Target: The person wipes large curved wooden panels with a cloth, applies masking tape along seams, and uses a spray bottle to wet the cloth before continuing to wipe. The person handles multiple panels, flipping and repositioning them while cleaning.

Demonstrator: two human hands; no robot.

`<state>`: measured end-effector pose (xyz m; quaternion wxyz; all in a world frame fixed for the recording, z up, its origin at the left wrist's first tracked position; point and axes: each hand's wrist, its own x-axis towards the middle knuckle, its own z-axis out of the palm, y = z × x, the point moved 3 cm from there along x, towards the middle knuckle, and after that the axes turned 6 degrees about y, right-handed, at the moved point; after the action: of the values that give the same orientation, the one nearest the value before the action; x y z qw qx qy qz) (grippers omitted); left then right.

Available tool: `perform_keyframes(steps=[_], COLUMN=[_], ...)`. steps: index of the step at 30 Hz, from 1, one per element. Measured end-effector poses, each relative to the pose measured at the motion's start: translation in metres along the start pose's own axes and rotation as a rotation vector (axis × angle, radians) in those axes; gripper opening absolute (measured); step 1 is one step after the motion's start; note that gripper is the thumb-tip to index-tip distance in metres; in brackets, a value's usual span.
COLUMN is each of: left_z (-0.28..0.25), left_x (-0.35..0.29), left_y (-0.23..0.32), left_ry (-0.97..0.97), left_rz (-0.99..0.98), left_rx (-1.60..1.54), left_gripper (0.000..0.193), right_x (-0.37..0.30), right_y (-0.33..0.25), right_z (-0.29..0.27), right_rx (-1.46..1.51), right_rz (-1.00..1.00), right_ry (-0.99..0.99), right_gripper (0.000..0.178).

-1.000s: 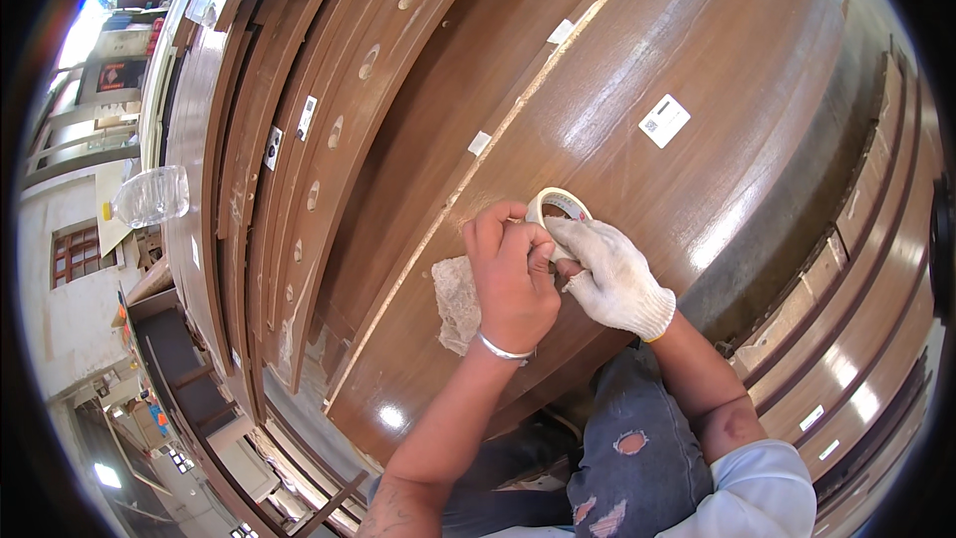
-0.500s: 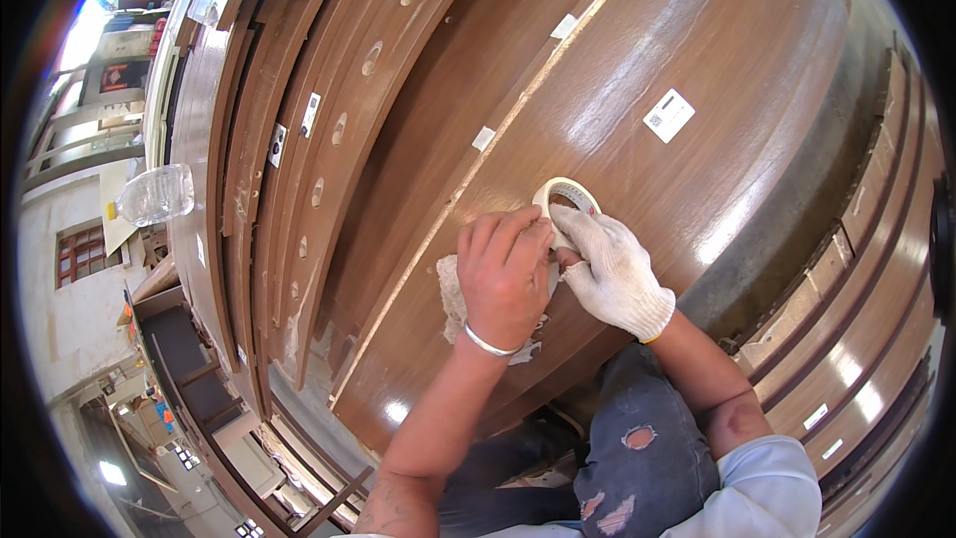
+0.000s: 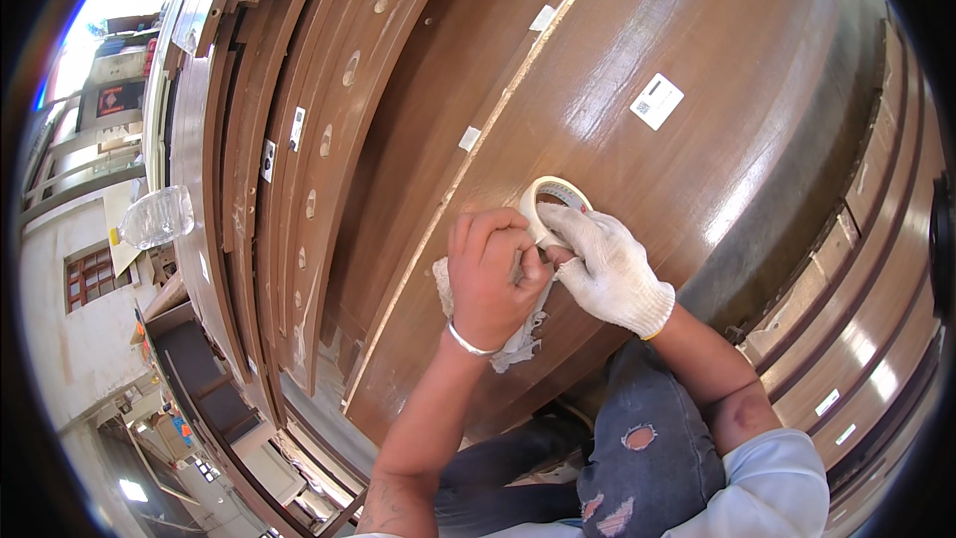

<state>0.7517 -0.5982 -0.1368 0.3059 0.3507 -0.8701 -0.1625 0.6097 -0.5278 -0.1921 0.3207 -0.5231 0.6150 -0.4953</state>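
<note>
My right hand [image 3: 609, 269], in a white knitted glove, is closed round a roll of cream masking tape [image 3: 530, 203], its bare thumb tip showing. Close against the roll is my bare left hand [image 3: 490, 274], wearing a metal bangle. Its fingers curl into a pinch at the roll's near side; whatever lies between the fingertips is hidden. Under that hand a crumpled whitish rag [image 3: 519, 343] rests on a brown wood-grain panel [image 3: 588, 139], mostly covered by the hand.
A white label [image 3: 656, 102] sits on the panel, and small tape pieces [image 3: 469, 138] mark its raw edge. Brown boards [image 3: 324, 130] with oval slots stand at left, beside a clear plastic bottle [image 3: 157, 217]. More panels [image 3: 846, 339] are stacked at right.
My left hand's fingertips have drawn slightly down from the roll, with the thumb now showing. More of the rag shows below the hand. The view has shifted a little.
</note>
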Motion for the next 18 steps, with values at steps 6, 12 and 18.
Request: perform_keyframes(steps=[6, 12, 18], left_z=[-0.007, -0.006, -0.004], left_x=[-0.006, 0.004, 0.008], left_y=[0.001, -0.004, 0.0], left_ry=[-0.011, -0.078, -0.08], left_rz=[-0.253, -0.058, -0.002], left_rx=[-0.185, -0.069, -0.066], left_gripper=[0.029, 0.027, 0.022], right_x=[0.002, 0.003, 0.002], right_y=[0.001, 0.002, -0.001], right_z=[-0.001, -0.001, -0.005], right_rx=[0.027, -0.067, -0.051], right_rz=[0.105, 0.011, -0.029], right_ry=[-0.038, -0.059, -0.01], right_gripper=[0.042, 0.041, 0.037])
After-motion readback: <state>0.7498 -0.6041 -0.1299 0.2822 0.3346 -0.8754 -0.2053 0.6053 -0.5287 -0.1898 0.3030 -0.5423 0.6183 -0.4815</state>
